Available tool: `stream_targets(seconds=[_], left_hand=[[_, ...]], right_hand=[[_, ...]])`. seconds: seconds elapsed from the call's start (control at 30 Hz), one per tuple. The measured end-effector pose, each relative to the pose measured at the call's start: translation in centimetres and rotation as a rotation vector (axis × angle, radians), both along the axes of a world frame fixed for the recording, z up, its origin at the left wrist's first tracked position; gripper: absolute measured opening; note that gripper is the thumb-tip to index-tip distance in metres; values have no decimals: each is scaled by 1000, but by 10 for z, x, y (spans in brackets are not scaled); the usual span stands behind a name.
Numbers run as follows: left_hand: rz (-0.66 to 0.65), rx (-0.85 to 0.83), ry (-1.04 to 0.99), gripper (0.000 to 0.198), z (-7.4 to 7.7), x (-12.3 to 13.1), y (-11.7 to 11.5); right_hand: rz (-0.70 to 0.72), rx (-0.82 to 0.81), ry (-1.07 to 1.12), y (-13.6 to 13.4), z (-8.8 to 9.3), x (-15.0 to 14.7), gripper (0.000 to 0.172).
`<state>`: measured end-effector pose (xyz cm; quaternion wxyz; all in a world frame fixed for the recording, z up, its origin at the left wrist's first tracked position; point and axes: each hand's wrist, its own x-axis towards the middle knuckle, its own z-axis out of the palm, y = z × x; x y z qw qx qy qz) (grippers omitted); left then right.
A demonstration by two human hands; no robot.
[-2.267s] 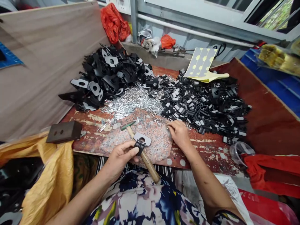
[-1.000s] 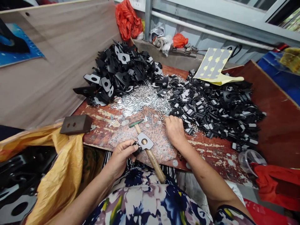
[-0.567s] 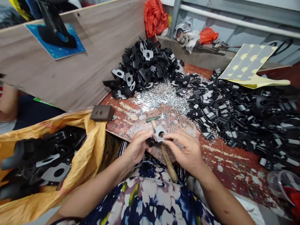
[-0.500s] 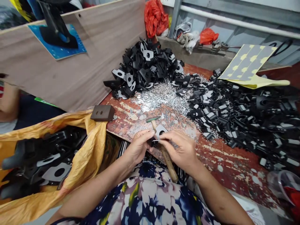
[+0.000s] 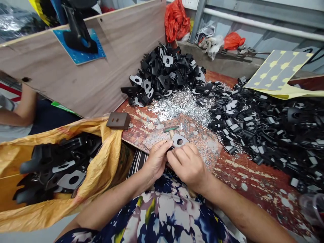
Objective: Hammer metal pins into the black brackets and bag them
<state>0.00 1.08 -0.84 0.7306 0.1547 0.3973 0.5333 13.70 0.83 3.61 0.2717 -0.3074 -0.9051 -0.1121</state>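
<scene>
My left hand (image 5: pixel 159 158) is closed on a black plastic part with a grey pad (image 5: pixel 180 140), which has a round hole in it. Against the near side of that part, the fingers of my right hand (image 5: pixel 188 165) are bunched together, and whatever sits between them is hidden. Just beyond both hands, a small hammer with a green head (image 5: pixel 171 129) lies on the worktop; my hands cover most of its wooden handle. Loose metal pins (image 5: pixel 183 108) are heaped farther back on the table.
Black parts with grey pads (image 5: pixel 162 74) are piled at the back. Smaller black pieces (image 5: pixel 268 131) spread across the right, under a sticker sheet (image 5: pixel 278 71). A yellow sack (image 5: pixel 111 162) of parts and a brown block (image 5: pixel 118 120) are at left. A wooden board (image 5: pixel 121 50) separates another person's arm (image 5: pixel 26 106).
My right fingers have curled in against the part, and the pin they pinched is now out of sight. The grey pad shows more fully. The whole view has shifted slightly leftward.
</scene>
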Motion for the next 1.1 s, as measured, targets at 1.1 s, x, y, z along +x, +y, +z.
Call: stream_targets(seconds=[1.1], left_hand=[[-30,253,1101,42,-50,-86,-10]], right_hand=[[-244,-531,47,-4,-24,64,49]])
